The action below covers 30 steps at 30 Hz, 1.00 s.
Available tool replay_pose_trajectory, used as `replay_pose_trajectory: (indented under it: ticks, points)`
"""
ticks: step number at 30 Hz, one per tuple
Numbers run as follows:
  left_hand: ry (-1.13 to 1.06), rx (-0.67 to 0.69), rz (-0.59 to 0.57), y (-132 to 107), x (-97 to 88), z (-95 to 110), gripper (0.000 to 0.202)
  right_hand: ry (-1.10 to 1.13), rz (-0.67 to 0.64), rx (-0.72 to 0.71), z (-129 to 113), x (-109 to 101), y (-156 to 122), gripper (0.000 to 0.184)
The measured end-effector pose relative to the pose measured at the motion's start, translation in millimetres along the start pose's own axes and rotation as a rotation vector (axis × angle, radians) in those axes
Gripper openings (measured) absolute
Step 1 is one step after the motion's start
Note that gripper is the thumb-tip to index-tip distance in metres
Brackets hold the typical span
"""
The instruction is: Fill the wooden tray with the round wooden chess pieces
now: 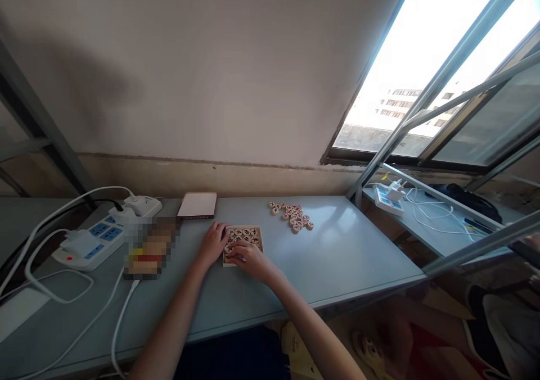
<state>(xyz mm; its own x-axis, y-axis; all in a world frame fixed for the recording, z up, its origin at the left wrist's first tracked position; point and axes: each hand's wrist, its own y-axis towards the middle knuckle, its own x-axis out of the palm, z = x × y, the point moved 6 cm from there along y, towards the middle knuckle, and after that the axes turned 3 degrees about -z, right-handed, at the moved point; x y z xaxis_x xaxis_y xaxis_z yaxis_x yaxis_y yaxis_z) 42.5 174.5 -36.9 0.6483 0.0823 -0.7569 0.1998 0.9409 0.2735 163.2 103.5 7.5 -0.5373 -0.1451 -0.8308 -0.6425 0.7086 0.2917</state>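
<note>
Pale wooden discs [254,232] bear black characters; the counter [337,250] is grey-blue, the power strip [101,237] white with blue socket panels.

Desk [341,256]: box [261,238] nr ctr, discs [246,232] in it. Loose discs [293,221]: R of box, set back. Flat lid-like pc. [197,206]: behind box, L. Power strip [98,230]: far L. 2nd strip [387,202]: adj. desktop [442,245], R.
</note>
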Motion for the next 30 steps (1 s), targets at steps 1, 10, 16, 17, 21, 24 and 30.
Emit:
replay_pose_trajectory:
  ticks: [1, 10, 16, 17, 21, 24, 30]
  points:
    - [0.000, 0.002, -0.001, 0, -0.1, 0, 0.029, -0.046, 0.008, -0.030, -2, 1, -2, 0.016]
    - [0.006, 0.006, 0.004, 0, -1.0, 2, 0.026, -0.378, 0.142, -0.002, -15, -7, -25, 0.020]
    - [0.013, 0.018, -0.001, 0, -1.8, 4, 0.027, -0.401, 0.087, 0.014, -17, 3, -29, 0.022]
    - [0.018, 0.020, -0.008, -1, -1.4, 4, 0.028, -0.404, 0.084, 0.021, -16, 2, -28, 0.023]
    - [0.040, 0.015, -0.022, -1, -0.2, 3, 0.029, -0.439, 0.192, 0.152, 16, -22, -19, 0.029]
    - [0.048, 0.016, -0.024, 0, 0.1, 2, 0.029, -0.517, 0.354, 0.396, 72, -53, -13, 0.033]
    - [0.027, 0.020, -0.013, 0, 0.6, 0, 0.030, -0.603, 0.317, 0.556, 148, -66, -19, 0.040]
